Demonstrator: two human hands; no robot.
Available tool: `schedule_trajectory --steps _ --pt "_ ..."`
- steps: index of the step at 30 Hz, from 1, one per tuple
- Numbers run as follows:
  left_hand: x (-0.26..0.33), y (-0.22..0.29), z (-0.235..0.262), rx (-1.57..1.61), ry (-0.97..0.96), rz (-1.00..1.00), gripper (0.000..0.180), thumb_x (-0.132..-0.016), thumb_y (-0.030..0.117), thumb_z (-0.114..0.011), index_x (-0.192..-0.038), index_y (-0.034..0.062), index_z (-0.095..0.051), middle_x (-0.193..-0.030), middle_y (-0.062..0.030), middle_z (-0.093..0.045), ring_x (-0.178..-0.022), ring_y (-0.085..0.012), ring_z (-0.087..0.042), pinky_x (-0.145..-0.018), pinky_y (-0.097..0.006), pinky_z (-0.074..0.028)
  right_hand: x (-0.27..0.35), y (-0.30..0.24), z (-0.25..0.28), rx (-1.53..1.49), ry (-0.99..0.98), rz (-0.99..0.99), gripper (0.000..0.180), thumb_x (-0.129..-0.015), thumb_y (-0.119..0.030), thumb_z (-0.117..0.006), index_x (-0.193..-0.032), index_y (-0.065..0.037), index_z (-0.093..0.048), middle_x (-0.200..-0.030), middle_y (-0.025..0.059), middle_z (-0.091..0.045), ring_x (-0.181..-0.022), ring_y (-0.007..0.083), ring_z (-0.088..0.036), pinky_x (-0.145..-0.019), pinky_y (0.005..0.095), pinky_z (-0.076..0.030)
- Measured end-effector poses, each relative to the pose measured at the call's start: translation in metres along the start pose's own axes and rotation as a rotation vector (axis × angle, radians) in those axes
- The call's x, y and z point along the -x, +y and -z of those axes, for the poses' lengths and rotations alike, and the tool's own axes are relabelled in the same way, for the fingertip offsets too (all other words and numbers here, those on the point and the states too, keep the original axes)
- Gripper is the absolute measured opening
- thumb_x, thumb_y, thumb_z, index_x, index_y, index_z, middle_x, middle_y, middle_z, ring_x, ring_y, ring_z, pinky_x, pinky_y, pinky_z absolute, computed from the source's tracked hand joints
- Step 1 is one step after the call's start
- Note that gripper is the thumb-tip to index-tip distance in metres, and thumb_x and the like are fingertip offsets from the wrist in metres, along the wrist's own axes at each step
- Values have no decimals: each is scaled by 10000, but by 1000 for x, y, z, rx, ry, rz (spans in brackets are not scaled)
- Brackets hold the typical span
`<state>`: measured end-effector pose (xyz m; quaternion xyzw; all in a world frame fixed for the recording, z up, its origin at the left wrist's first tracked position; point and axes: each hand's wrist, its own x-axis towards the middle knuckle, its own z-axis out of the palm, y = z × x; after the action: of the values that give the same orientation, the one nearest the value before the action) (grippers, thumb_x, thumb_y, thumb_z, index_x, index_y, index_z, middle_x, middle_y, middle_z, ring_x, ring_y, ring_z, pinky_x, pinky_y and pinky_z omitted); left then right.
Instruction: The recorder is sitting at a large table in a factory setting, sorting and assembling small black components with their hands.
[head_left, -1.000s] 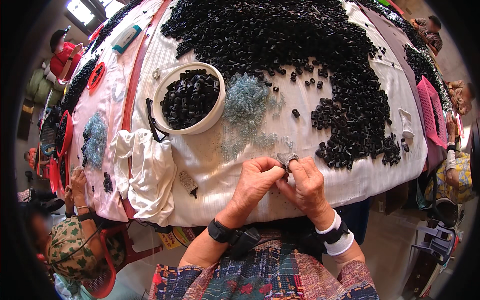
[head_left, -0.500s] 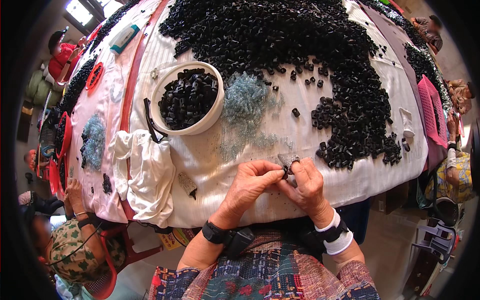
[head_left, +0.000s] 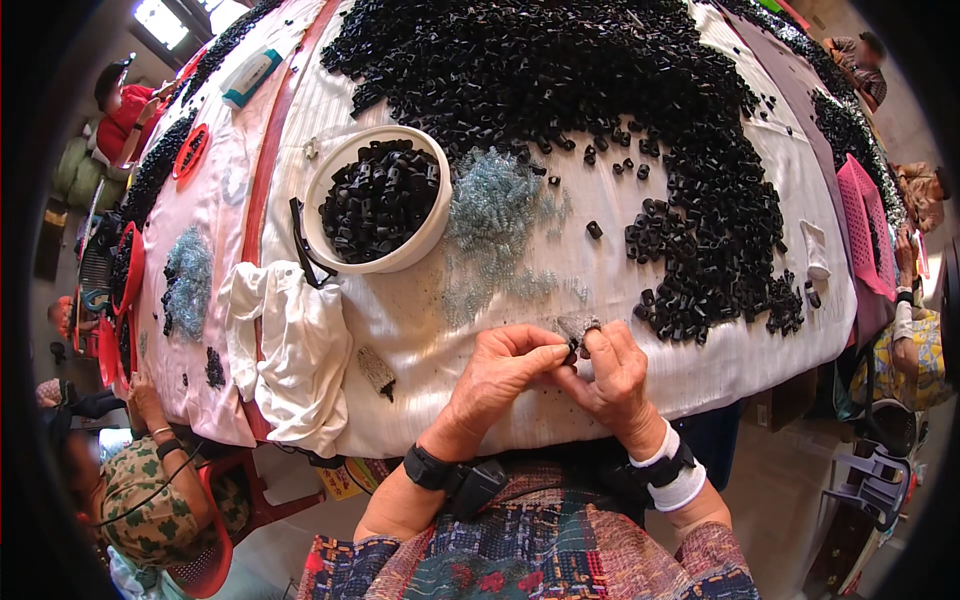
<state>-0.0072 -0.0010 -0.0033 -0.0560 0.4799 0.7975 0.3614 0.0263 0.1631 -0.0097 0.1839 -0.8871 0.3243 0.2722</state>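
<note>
My left hand [head_left: 500,375] pinches a small black plastic part [head_left: 571,354] between thumb and fingertips, close to the table's front edge. Touching it from the other side, my right hand [head_left: 615,385] is closed with a grey, rough-textured piece [head_left: 577,325] sticking out by its index finger. Just beyond the hands lies a heap of small clear-blue springs [head_left: 492,205]. A white bucket [head_left: 437,225] full of black plastic parts stands to their left. A large pile of the same black parts [head_left: 700,240] spreads over the far and right side of the cloth.
A crumpled white cloth [head_left: 290,350] and another grey rough piece [head_left: 375,370] lie left of my hands. A black strap [head_left: 305,240] rests against the bucket. Co-workers sit around; one in a camouflage sleeve [head_left: 150,500] is at my left. A pink basket [head_left: 862,225] stands at right.
The view has shifted very slightly. Both hands stay together in the same place, with only small movements of the fingers around the black part.
</note>
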Motion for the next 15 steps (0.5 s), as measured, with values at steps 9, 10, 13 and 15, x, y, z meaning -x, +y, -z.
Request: schedule_trajectory --steps 9,10,13,15 --pt "1 2 -6 -65 48 14 150 -867 117 -640 -949 -8 -652 -838 -58 -668 -729 -102 -626 -655 -220 -520 5 1 -2 33 17 0 372 -610 -59 -759 -881 34 -523 -705 120 -471 -598 280 -476 -513 367 -419" --pt "1 3 -7 -64 46 16 150 -867 117 -640 -949 -8 -652 -838 -58 -668 -729 -102 -626 -655 -220 -520 5 1 -1 35 16 -2 372 -610 -59 -759 -881 34 -523 -705 120 -471 -598 280 -476 -513 367 -419" --pt "2 5 -5 -185 27 46 164 -872 138 -642 -946 -7 -658 -832 -48 -666 -710 -91 -613 -637 -215 -510 4 2 -2 28 -7 0 364 -620 -48 -748 -893 44 -526 -706 125 -472 -600 281 -477 -513 367 -421" --pt "2 3 -2 -160 4 -1 174 -877 151 -640 -943 -8 -662 -818 -41 -664 -698 -85 -603 -624 -212 -501 2 2 -2 1 -30 26 354 -628 -37 -737 -900 49 -529 -704 128 -471 -603 283 -478 -511 366 -421"
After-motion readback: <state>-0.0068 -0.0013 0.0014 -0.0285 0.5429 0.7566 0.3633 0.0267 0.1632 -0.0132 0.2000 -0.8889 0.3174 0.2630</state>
